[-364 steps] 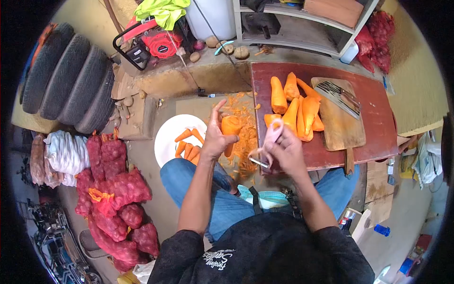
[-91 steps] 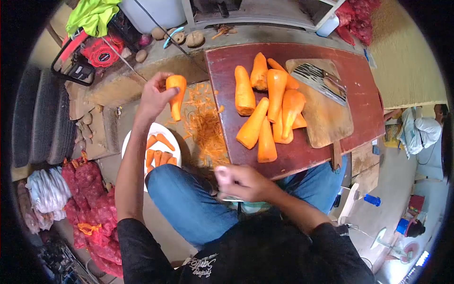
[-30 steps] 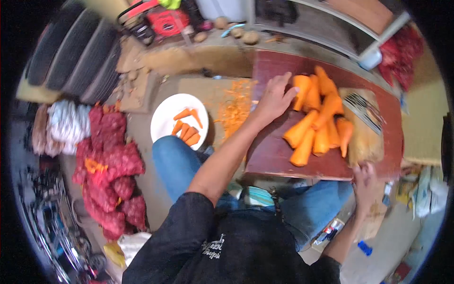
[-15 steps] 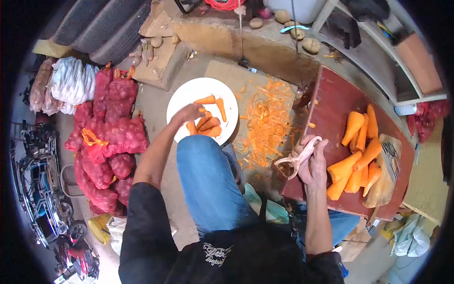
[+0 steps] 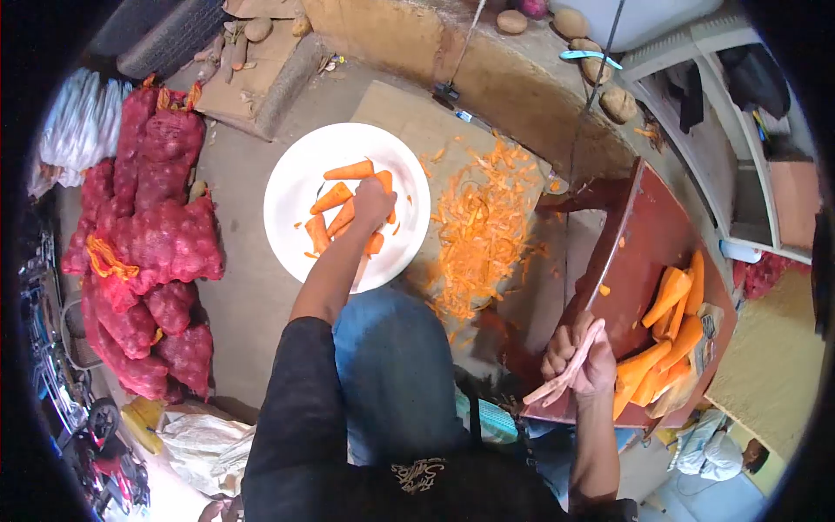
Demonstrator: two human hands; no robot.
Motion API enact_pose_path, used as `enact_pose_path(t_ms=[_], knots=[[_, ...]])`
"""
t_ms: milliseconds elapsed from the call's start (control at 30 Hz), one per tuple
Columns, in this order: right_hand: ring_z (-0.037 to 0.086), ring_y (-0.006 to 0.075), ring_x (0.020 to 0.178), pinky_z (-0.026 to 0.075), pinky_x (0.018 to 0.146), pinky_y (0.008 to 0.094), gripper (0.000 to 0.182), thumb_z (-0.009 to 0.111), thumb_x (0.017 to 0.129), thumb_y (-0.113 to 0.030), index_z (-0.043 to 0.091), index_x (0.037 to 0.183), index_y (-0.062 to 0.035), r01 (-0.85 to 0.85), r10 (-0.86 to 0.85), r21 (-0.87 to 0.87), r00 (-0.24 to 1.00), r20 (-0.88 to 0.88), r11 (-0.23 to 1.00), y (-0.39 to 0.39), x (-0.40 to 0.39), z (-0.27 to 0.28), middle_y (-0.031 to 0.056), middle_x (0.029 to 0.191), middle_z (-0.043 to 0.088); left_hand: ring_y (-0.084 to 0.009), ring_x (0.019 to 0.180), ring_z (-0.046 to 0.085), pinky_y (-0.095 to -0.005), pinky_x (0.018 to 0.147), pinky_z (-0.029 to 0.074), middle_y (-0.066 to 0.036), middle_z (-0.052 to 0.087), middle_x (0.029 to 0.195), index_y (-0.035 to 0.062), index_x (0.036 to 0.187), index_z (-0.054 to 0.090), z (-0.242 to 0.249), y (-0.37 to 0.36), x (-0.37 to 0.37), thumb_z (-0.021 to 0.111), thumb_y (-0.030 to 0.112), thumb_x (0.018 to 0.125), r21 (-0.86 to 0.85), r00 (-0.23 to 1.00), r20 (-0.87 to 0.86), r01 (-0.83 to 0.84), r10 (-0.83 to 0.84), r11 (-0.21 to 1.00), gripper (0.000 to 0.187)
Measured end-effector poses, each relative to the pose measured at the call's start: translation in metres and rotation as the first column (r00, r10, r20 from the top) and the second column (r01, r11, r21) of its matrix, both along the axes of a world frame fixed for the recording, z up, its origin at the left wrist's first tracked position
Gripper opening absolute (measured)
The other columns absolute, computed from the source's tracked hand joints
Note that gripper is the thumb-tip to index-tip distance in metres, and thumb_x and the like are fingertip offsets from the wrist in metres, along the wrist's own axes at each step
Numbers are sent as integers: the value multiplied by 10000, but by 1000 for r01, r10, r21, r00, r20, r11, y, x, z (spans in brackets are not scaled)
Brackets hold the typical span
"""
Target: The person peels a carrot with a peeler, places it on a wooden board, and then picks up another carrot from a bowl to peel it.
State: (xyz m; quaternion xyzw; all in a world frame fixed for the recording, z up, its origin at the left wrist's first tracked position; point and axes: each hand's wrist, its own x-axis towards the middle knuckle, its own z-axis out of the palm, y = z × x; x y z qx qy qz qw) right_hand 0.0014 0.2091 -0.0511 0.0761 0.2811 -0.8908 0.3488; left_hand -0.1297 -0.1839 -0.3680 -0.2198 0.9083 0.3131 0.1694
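Over the white basin (image 5: 409, 248), my left hand (image 5: 372, 204) reaches down among several orange carrots (image 5: 330, 198); its fingers are bent round a carrot at the right of the pile, partly hidden under the hand. My right hand (image 5: 584, 357) is closed round a pale Y-shaped peeler (image 5: 567, 374), held above the near left corner of the red table (image 5: 639, 252). Several peeled carrots (image 5: 665, 370) lie on that table, to the right of my right hand, partly over a wooden board (image 5: 709, 326).
Orange peelings (image 5: 483, 230) cover cardboard on the floor between basin and table. Red net sacks (image 5: 165, 235) of onions stand at the left. A low concrete ledge (image 5: 513, 83) bears potatoes (image 5: 617, 103) at the back. My knee (image 5: 391, 348) is below the basin.
My left hand has moved from the basin's left side to carrots at its right. The peeler has turned in my right hand. The whole view has shifted.
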Motion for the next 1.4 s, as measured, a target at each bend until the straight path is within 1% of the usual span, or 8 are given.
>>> enact_pose_path(t_ms=[233, 367, 467, 633, 767, 1033, 1167, 1400], knots=[[591, 274, 827, 518, 726, 451, 387, 832, 805, -154, 545, 1047, -58, -13, 11, 39, 998, 68, 999, 2, -1, 2, 98, 879, 538, -369, 916, 687, -451, 876, 544, -222, 681, 961, -39, 1133, 536, 16, 10, -2, 748, 211, 783, 141, 979, 36, -203, 199, 969, 480], [633, 264, 848, 542, 743, 399, 346, 818, 814, -148, 593, 1048, -26, -21, 21, 63, 1000, 9, 998, 5, 0, 2, 110, 910, 582, -221, 711, 641, -358, 636, 575, -111, 620, 873, -11, 1145, 536, 69, 6, -4, 713, 147, 777, 709, 909, 18, -305, 416, 635, 438], [659, 263, 863, 551, 735, 364, 295, 788, 848, -155, 613, 1033, -6, -18, 20, 30, 998, -54, 999, 3, -1, 1, 119, 935, 618, -184, 658, 620, -317, 515, 545, -94, 594, 856, 17, 1183, 543, 153, 2, -13, 711, 139, 773, 857, 919, 73, -257, 388, 447, 460], [700, 295, 874, 589, 792, 434, 280, 718, 918, -176, 603, 1094, 8, -35, 27, -91, 996, -85, 995, 6, -1, 2, 142, 1002, 661, -176, 450, 549, -304, 417, 486, -82, 581, 795, 87, 1176, 547, 290, 4, -27, 579, 383, 981, 940, 953, 32, -131, 300, 316, 356], [706, 257, 958, 583, 848, 433, 290, 706, 936, -183, 594, 1145, -17, 35, -38, -25, 987, -154, 999, 14, 4, -17, 136, 1052, 696, -176, 485, 562, -303, 421, 461, -84, 598, 779, 87, 1125, 568, 373, 37, -3, 494, 455, 1029, 984, 960, -12, -39, 281, 174, 388], [699, 200, 865, 590, 767, 333, 369, 777, 867, -126, 596, 1163, -1, 280, -228, 120, 917, -328, 952, 0, 43, 28, 95, 973, 694, -206, 568, 571, -336, 490, 468, -104, 632, 851, 88, 1110, 571, 348, 148, 83, 469, 500, 1033, 930, 925, 251, -150, 284, -335, 431], [679, 163, 792, 556, 715, 296, 233, 720, 902, -91, 626, 1083, 21, 380, -166, 292, 813, -558, 878, -10, 51, 83, 94, 930, 701, -207, 552, 565, -315, 469, 444, -123, 640, 854, 84, 1112, 555, 330, 170, 98, 454, 483, 1046, 929, 934, 294, -228, 205, -293, 417], [673, 135, 751, 531, 674, 267, 307, 760, 899, -238, 639, 1069, -13, 368, -45, 408, 786, -616, 836, -32, 22, 99, 59, 880, 706, -189, 621, 630, -304, 499, 527, -106, 626, 883, 109, 1133, 524, 356, 191, 93, 504, 451, 1036, 993, 975, 20, 7, 220, -120, 356]])
